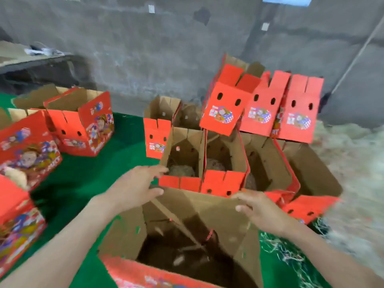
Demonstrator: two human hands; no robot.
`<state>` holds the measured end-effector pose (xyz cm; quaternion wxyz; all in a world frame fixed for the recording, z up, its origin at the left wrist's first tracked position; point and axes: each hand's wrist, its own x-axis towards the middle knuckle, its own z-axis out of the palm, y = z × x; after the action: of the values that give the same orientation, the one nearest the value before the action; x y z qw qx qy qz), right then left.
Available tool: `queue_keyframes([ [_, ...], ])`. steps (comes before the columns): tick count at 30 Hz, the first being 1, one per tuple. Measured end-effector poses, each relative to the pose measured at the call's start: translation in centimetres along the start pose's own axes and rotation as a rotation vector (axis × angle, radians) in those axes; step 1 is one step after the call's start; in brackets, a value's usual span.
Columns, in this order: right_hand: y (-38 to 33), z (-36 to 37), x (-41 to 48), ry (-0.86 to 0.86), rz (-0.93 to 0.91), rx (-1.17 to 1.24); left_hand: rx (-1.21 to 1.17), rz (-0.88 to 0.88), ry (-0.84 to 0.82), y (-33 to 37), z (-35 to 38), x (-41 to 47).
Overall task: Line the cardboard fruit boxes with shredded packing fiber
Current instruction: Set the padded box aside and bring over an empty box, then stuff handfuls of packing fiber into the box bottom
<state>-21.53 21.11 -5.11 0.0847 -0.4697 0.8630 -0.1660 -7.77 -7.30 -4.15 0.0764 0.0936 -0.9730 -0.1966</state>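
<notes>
box (207, 210) under left hand (135, 189), right hand (259, 210)

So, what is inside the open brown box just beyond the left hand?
A pale wad of shredded fiber lies at the bottom of the box. The red front flap hides the nearest part of the floor, so the fiber's reach there cannot be seen.

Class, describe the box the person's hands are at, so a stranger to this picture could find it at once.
Start at the green mat, then find the cluster of open red boxes beside the loose fiber on its right. The nearest box stands in front of that cluster, closest to the camera. It alone has the left hand and right hand at its top flaps.
</notes>
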Motion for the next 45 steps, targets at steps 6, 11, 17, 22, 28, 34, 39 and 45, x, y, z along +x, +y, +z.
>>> queue_keyframes([
  [6,9.6,-1.4,-8.0,-0.029,0.093,0.095,0.203,0.186,-0.278,10.3,8.0,2.1],
  [11,14.2,-2.7,-11.4,0.079,0.172,0.181,0.108,0.218,-0.279,14.9,11.2,3.2],
  [17,17.8,-1.2,-14.3,-0.040,0.408,0.121,0.068,0.109,-0.327,16.6,14.4,3.7],
  [22,19.3,0.8,-15.2,0.039,0.415,0.118,0.209,0.095,-0.292,19.2,16.0,4.1],
  [28,19.1,0.9,-15.4,0.070,0.396,0.112,0.146,0.203,-0.182,22.3,17.7,4.9],
  [34,19.6,0.3,-15.9,0.055,0.381,0.198,0.052,0.206,-0.144,24.2,20.4,6.1],
  [39,21.8,-0.5,-16.2,-0.038,0.566,0.648,0.116,0.215,-0.352,25.1,18.9,7.3],
  [45,23.1,1.5,-12.3,-0.460,0.656,0.991,0.273,0.279,-0.387,27.0,19.3,5.7],
])
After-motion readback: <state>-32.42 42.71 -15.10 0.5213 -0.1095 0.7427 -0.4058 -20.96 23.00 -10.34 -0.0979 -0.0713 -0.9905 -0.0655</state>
